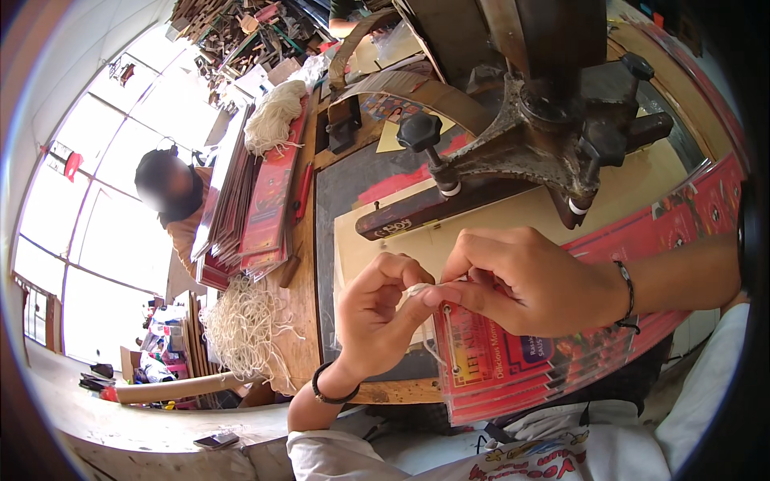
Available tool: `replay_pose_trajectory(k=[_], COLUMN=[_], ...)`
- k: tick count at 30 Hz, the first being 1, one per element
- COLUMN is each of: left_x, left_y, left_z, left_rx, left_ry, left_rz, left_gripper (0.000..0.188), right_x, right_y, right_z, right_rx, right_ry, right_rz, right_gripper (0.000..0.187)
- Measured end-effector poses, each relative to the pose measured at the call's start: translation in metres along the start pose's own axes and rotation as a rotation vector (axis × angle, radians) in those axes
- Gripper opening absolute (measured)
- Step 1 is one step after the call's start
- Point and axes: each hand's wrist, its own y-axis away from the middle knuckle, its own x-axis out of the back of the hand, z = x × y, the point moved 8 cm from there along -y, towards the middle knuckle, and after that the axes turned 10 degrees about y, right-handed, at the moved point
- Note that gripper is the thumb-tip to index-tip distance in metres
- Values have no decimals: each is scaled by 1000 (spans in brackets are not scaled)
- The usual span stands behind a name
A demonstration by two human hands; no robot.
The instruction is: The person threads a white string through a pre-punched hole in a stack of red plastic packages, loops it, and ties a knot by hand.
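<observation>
Firstly, working from the left, we are finding a tangle of loose string point(241, 325) lying at the side of the table point(305, 248), presumably placed within the left hand's reach. Just beyond it, stacked red panels point(271, 196) are bearing a hank of string point(277, 116) at their far end, which is likely saving table space. Toward the middle, we are observing the left hand point(377, 317) pinching a white cord point(417, 289) between thumb and forefinger. The right hand point(513, 280) is meeting it tip to tip, narrowly gripping the same cord; we are judging that this double pinch is giving control over so thin a strand. Below the right hand, red cards point(513, 385) are lying fanned at the near edge, the cord running by their eyelets. Behind the hands, a black clamp fixture point(521, 156) is standing over a pale board point(353, 260), probably for steadiness.
</observation>
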Motion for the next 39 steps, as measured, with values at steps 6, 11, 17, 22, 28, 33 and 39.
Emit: replay_pose_trajectory(k=[6,11,17,22,28,33,39], left_x=[-7,-9,-1,0,2,4,0], left_y=[-2,-4,1,2,2,2,1], left_z=[2,3,5,4,-3,-3,-2], left_rx=[54,73,-64,-35,50,46,45], left_ry=[51,11,-223,-210,-163,-127,-78], left_rz=[-55,-44,59,97,125,113,99], left_gripper=[13,13,14,15,13,14,15], right_x=[3,7,5,5,8,7,8], right_y=[2,2,2,3,3,2,2], right_z=[-5,-6,-5,-4,-7,-1,-3], right_rx=[38,56,19,17,36,87,128], right_ry=[1,20,-25,-35,-40,-85,-86], right_rz=[57,74,65,79,51,98,101], right_gripper=[13,13,16,17,16,15,12])
